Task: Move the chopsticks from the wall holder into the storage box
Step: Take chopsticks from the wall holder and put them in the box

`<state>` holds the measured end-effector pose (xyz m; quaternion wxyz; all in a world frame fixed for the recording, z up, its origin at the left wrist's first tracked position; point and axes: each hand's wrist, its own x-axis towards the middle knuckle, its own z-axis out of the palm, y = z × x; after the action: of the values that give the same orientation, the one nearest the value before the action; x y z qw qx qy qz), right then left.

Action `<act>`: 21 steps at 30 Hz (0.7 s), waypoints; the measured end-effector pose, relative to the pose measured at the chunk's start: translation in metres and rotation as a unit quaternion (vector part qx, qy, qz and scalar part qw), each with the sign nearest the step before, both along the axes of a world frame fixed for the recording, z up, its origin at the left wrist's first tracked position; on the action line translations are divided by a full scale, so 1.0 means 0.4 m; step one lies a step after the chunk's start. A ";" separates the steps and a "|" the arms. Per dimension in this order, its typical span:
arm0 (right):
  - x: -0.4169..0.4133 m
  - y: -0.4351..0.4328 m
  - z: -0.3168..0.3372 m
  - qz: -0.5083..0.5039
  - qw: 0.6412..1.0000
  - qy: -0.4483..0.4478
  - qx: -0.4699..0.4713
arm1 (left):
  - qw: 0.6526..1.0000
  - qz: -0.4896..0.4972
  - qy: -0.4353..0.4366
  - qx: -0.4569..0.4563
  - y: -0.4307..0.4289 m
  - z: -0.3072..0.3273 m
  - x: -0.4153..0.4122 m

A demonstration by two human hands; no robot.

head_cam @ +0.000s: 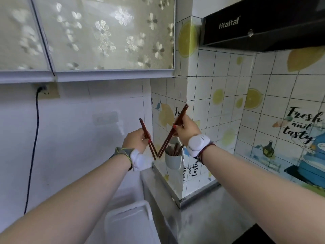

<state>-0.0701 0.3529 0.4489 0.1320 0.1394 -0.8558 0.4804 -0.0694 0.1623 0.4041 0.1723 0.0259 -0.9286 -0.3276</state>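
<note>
Chopsticks in both hands, centre of the frame, raised in front of the tiled corner. Left hand (137, 140): grip pinched around a dark red pair (147, 139), tops leaning toward upper left, tips pointing down and right. Right hand (186, 130): grip pinched around a second pair (173, 132), tops toward upper right, tips down and left. Lower tips of the two pairs nearly meet, forming a V just left of the wall holder (173, 160). Holder is a pale cup fixed to the tiled wall, below the right hand; more chopsticks (175, 149) stand inside it. White storage box (128, 221) sits at lower centre of the frame, well below both hands, beside the grey tabletop (202, 219). Each wrist carries a white band.
</note>
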 end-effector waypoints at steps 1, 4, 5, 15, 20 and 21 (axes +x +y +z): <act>0.015 -0.010 -0.003 0.020 1.000 -0.012 0.005 | 1.000 0.011 -0.009 0.000 -0.010 -0.006 0.023; 0.052 -0.053 -0.029 0.053 0.997 -0.057 0.012 | 0.999 0.019 -0.036 0.027 -0.048 -0.026 0.078; 0.064 -0.069 -0.043 0.068 0.995 -0.077 0.014 | 0.998 0.018 -0.048 0.047 -0.062 -0.034 0.098; 0.146 -0.245 -0.326 0.196 0.930 -0.312 -0.005 | 0.934 0.057 -0.254 0.244 -0.199 -0.202 0.275; 0.153 -0.290 -0.516 0.217 0.878 -0.427 0.017 | 0.911 0.105 -0.280 0.285 -0.236 -0.349 0.355; 0.153 -0.294 -0.557 0.218 0.867 -0.447 0.022 | 0.906 0.110 -0.288 0.289 -0.242 -0.386 0.362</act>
<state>-0.0088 0.2354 0.2262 -0.3755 0.0957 -0.7816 0.4889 0.0754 0.0656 0.2496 -0.0831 0.2696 -0.7937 -0.5389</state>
